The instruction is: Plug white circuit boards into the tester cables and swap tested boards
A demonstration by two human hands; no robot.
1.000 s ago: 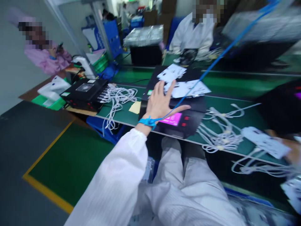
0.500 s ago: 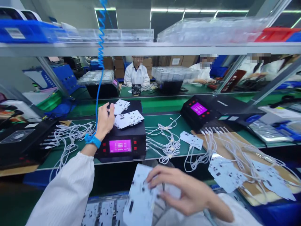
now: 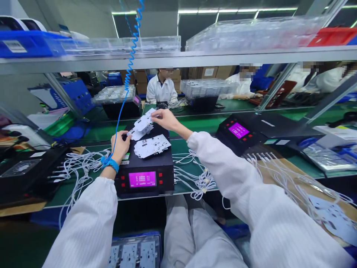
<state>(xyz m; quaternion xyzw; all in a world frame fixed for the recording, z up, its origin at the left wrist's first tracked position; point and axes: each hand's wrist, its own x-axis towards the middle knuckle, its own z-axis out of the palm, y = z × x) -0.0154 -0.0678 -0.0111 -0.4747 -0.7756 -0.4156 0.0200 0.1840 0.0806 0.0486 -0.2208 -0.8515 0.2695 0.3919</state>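
Note:
My right hand [image 3: 165, 120] pinches the far right corner of a white circuit board [image 3: 144, 122], which is tilted over a small pile of similar boards [image 3: 136, 135]. My left hand [image 3: 119, 146], wearing a blue wrist strap [image 3: 110, 163], has its thumb and fingertips closed at the near left edge of that pile. Both hands are above a black box [image 3: 147, 162] with a lit magenta screen [image 3: 142, 179]. A second stack of white circuit boards [image 3: 152, 145] lies on the box top, nearer to me.
White cables [image 3: 201, 178] spread from the box's right side, and more cables [image 3: 80, 163] lie on the left. Another black box [image 3: 237, 130] stands to the right. A tray of boards [image 3: 136, 253] sits below the bench edge. A blue coiled cord [image 3: 131, 63] hangs ahead.
My right hand has moved from above my lap up to the far pile, and the board it held there is out of that place. My left hand has shifted slightly down, against the pile's edge.

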